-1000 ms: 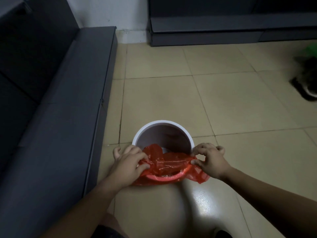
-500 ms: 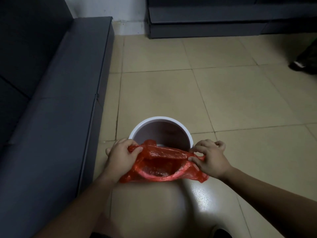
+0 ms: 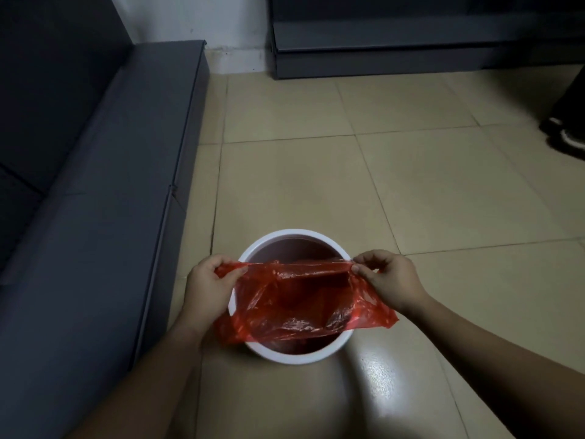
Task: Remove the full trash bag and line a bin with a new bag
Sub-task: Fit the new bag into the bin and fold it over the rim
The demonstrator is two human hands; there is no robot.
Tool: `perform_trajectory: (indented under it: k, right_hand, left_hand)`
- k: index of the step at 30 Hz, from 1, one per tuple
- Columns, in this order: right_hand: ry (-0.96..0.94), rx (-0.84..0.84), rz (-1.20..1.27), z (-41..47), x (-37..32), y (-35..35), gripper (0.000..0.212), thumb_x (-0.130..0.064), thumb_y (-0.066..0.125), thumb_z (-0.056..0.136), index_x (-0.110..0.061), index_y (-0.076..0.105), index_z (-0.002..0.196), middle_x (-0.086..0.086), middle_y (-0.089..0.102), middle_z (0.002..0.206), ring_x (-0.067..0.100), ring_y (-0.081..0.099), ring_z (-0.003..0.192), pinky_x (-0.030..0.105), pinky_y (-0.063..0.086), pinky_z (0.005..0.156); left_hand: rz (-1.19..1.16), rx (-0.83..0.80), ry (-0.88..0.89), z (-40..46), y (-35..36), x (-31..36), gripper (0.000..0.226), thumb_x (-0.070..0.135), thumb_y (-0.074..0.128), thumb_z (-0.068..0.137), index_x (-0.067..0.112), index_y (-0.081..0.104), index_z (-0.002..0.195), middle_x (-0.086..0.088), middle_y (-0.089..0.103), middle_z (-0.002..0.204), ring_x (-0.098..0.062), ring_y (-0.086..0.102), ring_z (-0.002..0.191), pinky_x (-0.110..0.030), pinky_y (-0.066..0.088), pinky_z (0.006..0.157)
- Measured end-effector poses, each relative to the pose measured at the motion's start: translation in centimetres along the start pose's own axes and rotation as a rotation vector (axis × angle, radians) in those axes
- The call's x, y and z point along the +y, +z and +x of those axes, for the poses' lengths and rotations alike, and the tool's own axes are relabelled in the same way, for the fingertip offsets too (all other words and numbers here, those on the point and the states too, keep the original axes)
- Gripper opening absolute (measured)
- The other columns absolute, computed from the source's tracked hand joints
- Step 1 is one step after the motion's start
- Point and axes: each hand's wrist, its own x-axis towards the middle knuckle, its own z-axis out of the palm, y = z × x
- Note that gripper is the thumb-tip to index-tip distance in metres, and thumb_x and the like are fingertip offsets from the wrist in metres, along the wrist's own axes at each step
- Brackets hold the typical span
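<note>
A round white bin [image 3: 297, 359] stands on the tiled floor right in front of me. A thin red plastic bag [image 3: 294, 308] is stretched wide over its mouth, its body hanging down inside and its near edge draped over the front rim. My left hand [image 3: 209, 289] pinches the bag's far edge at the bin's left side. My right hand [image 3: 389, 280] pinches the same edge at the right side, thumb and forefinger closed on the plastic. The far part of the rim is bare. I cannot see the bottom of the bin.
A dark grey sofa [image 3: 95, 185] runs along the left, close to the bin. A low dark cabinet [image 3: 411, 49] lines the back wall. Another person's dark shoe [image 3: 566, 137] stands at the right edge. Beige floor tiles [image 3: 316, 185] stretch beyond the bin.
Both hands have pulled the bag's mouth wider and moved its far edge away from me across the bin opening. The bag was bunched at the front rim before.
</note>
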Motion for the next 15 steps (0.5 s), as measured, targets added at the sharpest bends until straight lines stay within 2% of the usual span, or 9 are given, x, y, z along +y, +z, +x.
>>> perform_trajectory:
  k: [3,6,9,11,12,15]
  right_hand:
    - [0.048,-0.013,0.067,1.0,0.0,0.3,0.006,-0.031,0.079,0.08,-0.027,0.077,0.085,-0.007,0.077,0.082,0.009,0.071,0.083,0.045,0.054,0.093]
    - [0.036,-0.027,0.063,2.3,-0.3,0.6,0.005,-0.033,0.077,0.081,-0.03,0.076,0.077,-0.009,0.077,0.08,0.009,0.071,0.082,0.047,0.054,0.092]
    - [0.019,0.001,-0.008,4.2,-0.8,1.0,0.011,-0.04,0.076,0.081,-0.033,0.073,0.072,-0.015,0.076,0.078,0.009,0.07,0.086,0.054,0.045,0.099]
    - [0.003,0.019,-0.035,5.6,-1.0,1.3,0.013,-0.042,0.074,0.081,-0.034,0.071,0.071,-0.017,0.075,0.077,0.009,0.069,0.088,0.051,0.04,0.101]
    - [-0.004,0.027,-0.047,6.2,-1.0,1.5,0.014,-0.043,0.074,0.082,-0.033,0.072,0.072,-0.017,0.075,0.078,0.009,0.068,0.09,0.047,0.037,0.1]
    - [-0.003,0.036,-0.113,7.7,-1.2,2.0,0.018,-0.048,0.072,0.082,-0.031,0.074,0.078,-0.018,0.074,0.081,0.007,0.063,0.092,0.034,0.018,0.084]
  left_hand:
    - [-0.041,-0.013,-0.023,0.6,-0.1,0.0,0.01,0.028,0.08,0.082,0.036,0.074,0.083,0.013,0.078,0.078,-0.003,0.074,0.068,-0.01,0.052,0.05]
    - [-0.065,0.011,-0.077,1.9,-0.2,0.0,0.008,0.032,0.08,0.08,0.037,0.076,0.083,0.009,0.079,0.075,-0.009,0.075,0.064,-0.017,0.054,0.049]
    - [-0.032,0.058,-0.103,3.6,0.1,-0.3,0.006,0.033,0.08,0.078,0.032,0.075,0.08,0.009,0.078,0.069,-0.007,0.074,0.059,-0.015,0.051,0.045]
    - [-0.007,0.103,-0.107,4.6,0.5,-0.6,0.012,0.033,0.079,0.08,0.024,0.074,0.074,0.011,0.076,0.064,-0.005,0.072,0.055,-0.012,0.046,0.041]
    - [0.001,0.114,-0.115,5.1,0.7,-0.8,0.015,0.034,0.078,0.08,0.022,0.073,0.073,0.011,0.076,0.063,-0.005,0.071,0.054,-0.012,0.045,0.04]
    - [-0.001,0.141,-0.161,6.5,1.5,-1.2,0.021,0.034,0.078,0.081,0.018,0.072,0.07,0.009,0.075,0.06,-0.005,0.07,0.051,-0.019,0.047,0.044]
